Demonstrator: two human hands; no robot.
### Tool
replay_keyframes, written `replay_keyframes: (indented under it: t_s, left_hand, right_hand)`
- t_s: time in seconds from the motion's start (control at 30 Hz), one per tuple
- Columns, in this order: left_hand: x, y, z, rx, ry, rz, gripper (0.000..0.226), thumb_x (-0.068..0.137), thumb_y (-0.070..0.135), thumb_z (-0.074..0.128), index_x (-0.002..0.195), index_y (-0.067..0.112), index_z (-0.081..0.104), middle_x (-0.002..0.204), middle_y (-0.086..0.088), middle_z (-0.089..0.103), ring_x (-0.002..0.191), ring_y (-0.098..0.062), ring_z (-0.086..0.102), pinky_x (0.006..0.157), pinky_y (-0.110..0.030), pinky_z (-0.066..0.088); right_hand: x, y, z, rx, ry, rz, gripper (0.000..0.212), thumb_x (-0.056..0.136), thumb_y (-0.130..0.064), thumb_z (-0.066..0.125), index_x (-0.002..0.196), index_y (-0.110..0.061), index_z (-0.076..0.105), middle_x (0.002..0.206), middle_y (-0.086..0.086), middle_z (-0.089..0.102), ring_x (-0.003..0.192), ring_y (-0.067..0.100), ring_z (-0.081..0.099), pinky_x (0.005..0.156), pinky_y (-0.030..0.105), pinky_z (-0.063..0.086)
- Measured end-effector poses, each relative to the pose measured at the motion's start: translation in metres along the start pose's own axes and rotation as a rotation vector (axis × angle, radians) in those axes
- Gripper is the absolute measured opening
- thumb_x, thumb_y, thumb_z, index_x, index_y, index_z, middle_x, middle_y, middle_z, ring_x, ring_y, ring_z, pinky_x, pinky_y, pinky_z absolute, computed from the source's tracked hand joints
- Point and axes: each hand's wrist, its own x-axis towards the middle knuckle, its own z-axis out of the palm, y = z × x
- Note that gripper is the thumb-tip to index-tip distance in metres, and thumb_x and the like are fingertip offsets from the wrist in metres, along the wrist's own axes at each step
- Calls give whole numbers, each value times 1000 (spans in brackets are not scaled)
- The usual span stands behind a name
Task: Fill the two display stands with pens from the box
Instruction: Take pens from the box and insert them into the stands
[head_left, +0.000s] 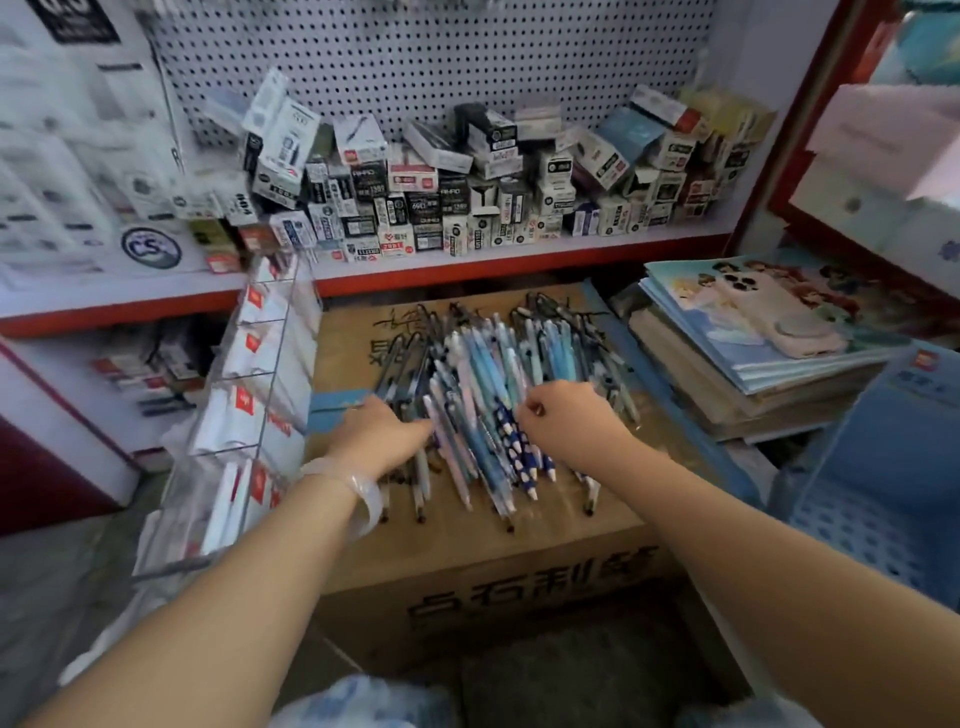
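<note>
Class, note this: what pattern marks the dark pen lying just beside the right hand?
White spots on dark blue; the spotted pen shows clearly in the head view, the only one.

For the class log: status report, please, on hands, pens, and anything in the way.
Both hands on pen pile: left hand flat, right hand curled, grip unclear. Pile on cardboard carton. Blue stand right, unfilled.
</note>
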Motion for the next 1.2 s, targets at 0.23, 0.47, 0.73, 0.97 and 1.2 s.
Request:
replay_keyframes:
  t_s: [0.23,0.47,0.73,0.97,1.2]
  left_hand:
    - [19,13,5,108,-120,-7,42,84,50,59,96,11,52,89,-4,55,75,-17,54,61,-26,43]
    - [32,15,14,204,-69,2,36,84,43,60,91,8,64,76,-7,59,55,-14,52,41,-24,32]
    - [38,6,14,205,27,-26,9,88,14,54,80,11,55,69,-5,49,55,-18,47,43,-25,33]
    - [36,3,4,-45,-76,-137,15,92,17,51,87,4,49,67,-9,48,54,-18,46,49,-26,40]
    - [7,-10,-5,-336,-136,-187,17,94,9,49,79,4,43,60,-11,43,45,-20,41,36,-23,39]
  right_hand:
    - [13,7,4,7,-17,-18,31,99,-23,40,84,-3,58,75,13,61,59,21,51,53,28,44]
    - [12,23,7,-4,-17,17,30,98,-22,41,76,-9,56,62,2,53,53,15,49,46,23,39]
    - [4,34,1,25,15,27,29,98,-24,42,89,-7,64,82,11,69,72,26,66,67,36,58]
    - [-5,40,-9,34,67,34,33,99,-24,42,83,-3,62,81,15,68,72,29,65,64,34,54]
    - [-19,39,-13,66,61,44,30,98,-23,42,87,-4,63,83,16,69,72,29,66,69,38,56]
